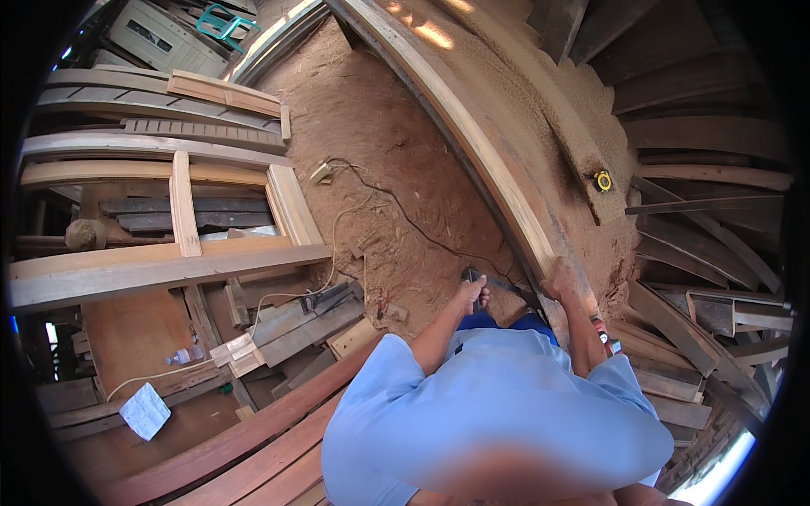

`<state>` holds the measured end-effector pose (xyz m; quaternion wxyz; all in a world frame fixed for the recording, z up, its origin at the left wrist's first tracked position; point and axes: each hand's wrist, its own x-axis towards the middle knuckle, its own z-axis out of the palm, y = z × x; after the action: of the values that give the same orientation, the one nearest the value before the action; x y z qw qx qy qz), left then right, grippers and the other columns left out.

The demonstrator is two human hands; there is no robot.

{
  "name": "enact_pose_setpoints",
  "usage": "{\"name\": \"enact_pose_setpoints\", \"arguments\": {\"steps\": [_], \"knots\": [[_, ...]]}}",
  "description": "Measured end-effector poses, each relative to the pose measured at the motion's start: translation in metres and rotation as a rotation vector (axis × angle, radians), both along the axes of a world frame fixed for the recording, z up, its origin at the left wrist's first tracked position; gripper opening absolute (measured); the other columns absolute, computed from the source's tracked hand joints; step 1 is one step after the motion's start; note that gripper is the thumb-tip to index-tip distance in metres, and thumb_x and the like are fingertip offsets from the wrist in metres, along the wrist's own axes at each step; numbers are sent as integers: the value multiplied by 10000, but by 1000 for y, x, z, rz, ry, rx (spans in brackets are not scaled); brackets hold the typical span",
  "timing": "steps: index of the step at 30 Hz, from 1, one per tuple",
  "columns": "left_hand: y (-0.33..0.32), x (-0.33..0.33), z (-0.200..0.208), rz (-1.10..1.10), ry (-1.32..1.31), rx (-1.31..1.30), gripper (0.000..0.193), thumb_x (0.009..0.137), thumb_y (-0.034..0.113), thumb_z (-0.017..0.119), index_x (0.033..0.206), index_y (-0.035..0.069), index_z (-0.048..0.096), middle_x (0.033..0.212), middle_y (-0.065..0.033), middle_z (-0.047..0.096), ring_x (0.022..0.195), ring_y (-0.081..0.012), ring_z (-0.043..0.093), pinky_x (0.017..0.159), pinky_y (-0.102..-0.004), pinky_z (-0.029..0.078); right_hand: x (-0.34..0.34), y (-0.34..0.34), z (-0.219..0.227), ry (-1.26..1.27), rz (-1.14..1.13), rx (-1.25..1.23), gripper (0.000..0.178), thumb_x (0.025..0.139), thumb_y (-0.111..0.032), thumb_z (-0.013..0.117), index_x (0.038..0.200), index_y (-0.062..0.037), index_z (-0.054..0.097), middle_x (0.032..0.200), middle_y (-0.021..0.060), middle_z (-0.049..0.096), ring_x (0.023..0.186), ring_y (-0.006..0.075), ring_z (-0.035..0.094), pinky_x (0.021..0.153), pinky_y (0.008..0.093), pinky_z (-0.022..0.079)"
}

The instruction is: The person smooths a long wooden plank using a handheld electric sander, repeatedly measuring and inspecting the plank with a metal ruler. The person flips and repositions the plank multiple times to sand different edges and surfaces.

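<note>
The left hand point(474, 295) is closed in a fist around a dark object point(471, 275), of which I cannot tell the kind, just to the left of the long pale beam point(477, 143), while the right hand point(554, 280) touches the near end of this beam, and I cannot tell if its fingers grip it. To the right of the beam lies a yellow tape measure point(602, 180); well to its left lies a wooden frame point(186, 215).
</note>
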<state>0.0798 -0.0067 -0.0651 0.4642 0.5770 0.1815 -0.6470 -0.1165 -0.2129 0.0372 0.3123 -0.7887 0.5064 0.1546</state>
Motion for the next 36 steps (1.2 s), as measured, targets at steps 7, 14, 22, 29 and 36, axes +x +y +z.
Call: {"name": "enact_pose_setpoints", "arguments": {"steps": [7, 14, 22, 29, 36], "knots": [[-61, -62, 56, 178, 150, -499, 298, 914, 353, 758, 1020, 138, 582, 905, -16, 620, 784, -163, 598, 698, -373, 520, 21, 43, 142, -49, 60, -97, 732, 695, -287, 773, 1253, 95, 495, 983, 337, 676, 955, 488, 671, 856, 528, 540], [-54, -30, 275, 215, 51, -913, 240, 958, 210, 702, 916, 137, 478, 1021, -69, 672, 962, -206, 701, 796, -389, 625, -2, 36, 308, -646, 62, 82, 836, 760, -477, 749, 1296, 115, 503, 1065, 311, 676, 1043, 414, 677, 915, 463, 525], [-80, 14, 428, 279, -145, -1505, 224, 995, 163, 639, 988, 133, 417, 1110, -206, 697, 1029, -285, 713, 856, -438, 637, 51, 53, 387, -1583, 225, -452, 889, 818, -217, 753, 1440, 174, 252, 1217, 298, 577, 1101, 306, 634, 972, 393, 489], [-48, 64, 468, -276, -697, -1083, 230, 994, 239, 655, 1020, 93, 480, 918, -120, 695, 780, -170, 693, 678, -312, 569, 99, 53, 478, -1812, 359, -511, 731, 840, -285, 760, 1354, 111, 422, 1204, 172, 569, 1122, 205, 548, 982, 333, 431], [12, 96, 419, -135, -1502, -444, 224, 959, 179, 654, 1073, 24, 539, 858, -64, 679, 660, -96, 595, 627, -283, 500, 111, 62, 489, -1874, 346, -447, 734, 838, -272, 766, 1360, 116, 424, 1202, 170, 579, 1120, 206, 562, 978, 327, 436]]}}
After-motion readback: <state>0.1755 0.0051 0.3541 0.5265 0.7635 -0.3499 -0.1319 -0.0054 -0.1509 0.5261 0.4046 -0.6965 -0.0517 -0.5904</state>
